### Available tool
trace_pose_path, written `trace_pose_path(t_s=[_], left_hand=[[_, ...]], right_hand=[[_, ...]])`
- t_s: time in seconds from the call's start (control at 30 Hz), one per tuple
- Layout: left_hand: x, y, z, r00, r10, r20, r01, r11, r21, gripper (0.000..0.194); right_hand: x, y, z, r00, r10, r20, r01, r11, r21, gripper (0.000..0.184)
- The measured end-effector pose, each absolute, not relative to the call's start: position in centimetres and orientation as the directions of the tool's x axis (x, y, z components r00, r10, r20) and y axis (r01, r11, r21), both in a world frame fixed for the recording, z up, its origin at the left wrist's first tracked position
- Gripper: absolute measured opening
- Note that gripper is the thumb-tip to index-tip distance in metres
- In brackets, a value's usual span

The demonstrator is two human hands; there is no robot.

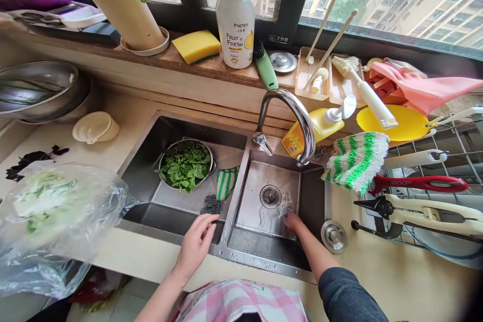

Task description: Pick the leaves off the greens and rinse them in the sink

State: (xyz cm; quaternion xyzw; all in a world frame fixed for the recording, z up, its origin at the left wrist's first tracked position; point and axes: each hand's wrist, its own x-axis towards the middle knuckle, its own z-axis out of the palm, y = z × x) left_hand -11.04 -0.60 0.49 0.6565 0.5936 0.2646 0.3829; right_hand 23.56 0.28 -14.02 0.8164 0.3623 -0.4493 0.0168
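Note:
My left hand (196,242) hovers over the front edge of the left sink basin (138,181), its fingers stretched out and nothing in it. Nearest to it are a dark mesh scrubber (211,205) and a green-and-white striped cloth (226,182) on the basin floor. Behind them stands a metal bowl (210,153) heaped with leafy greens (184,165). My right hand (292,222) reaches down into the right basin (251,206), close to the drain (270,196). Splashing water hides its fingers, so I cannot tell whether it holds anything. The faucet (289,98) arches over this basin.
A plastic bag of vegetables (56,206) lies left of the sink. On the right are a drain plug (334,236), a striped towel (358,158) and a wire rack (460,146). A pump bottle (236,25) and a yellow sponge (196,46) stand on the ledge.

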Motion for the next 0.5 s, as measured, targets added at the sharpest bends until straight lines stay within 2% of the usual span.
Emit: trace_pose_path(t_s=[0.13, 0.3, 0.5], left_hand=[[-11.7, -1.9, 0.4, 0.094, 0.985, -0.144, 0.544, 0.070, 0.836, 0.027], [-11.5, -3.0, 0.5, 0.119, 0.974, -0.192, 0.522, 0.103, 0.847, 0.028], [-11.8, -2.8, 0.3, 0.098, 0.979, -0.179, 0.507, 0.106, 0.856, 0.027]], right_hand=[[21.5, 0.2, -14.6, 0.262, 0.470, -0.843, 0.493, -0.816, -0.302, 0.011], [22.4, 4.5, -14.7, 0.259, 0.521, -0.813, 0.374, -0.830, -0.413, 0.022], [23.2, 1.8, -14.8, 0.398, 0.442, -0.804, 0.414, -0.869, -0.273, 0.011]])
